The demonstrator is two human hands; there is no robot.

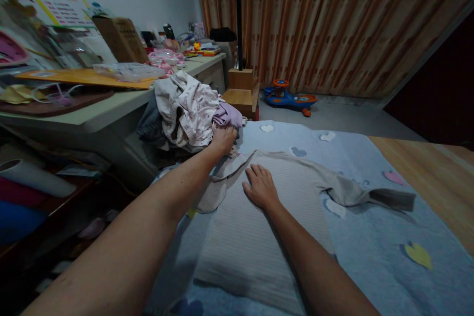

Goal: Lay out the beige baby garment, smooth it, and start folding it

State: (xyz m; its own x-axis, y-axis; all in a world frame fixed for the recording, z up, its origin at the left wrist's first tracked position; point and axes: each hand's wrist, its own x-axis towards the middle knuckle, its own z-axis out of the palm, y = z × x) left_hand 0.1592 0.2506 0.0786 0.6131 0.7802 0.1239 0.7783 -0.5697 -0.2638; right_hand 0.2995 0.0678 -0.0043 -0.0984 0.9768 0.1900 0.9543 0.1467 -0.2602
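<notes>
Light-grey ribbed long-sleeved shirt [244,237]: right hand [262,185] lies flat on it, left hand [224,139] beyond, grip unclear; tugging may crease it.

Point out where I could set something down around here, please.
Bare room: the blue blanket between the gray shirt and the wooden surface, below the outstretched sleeve; also that wooden surface, along the blanket's right edge. Crowded: the clothes pile at the left hand, and the cluttered desk.

The shirt [246,232] is grey, finely striped.
</notes>
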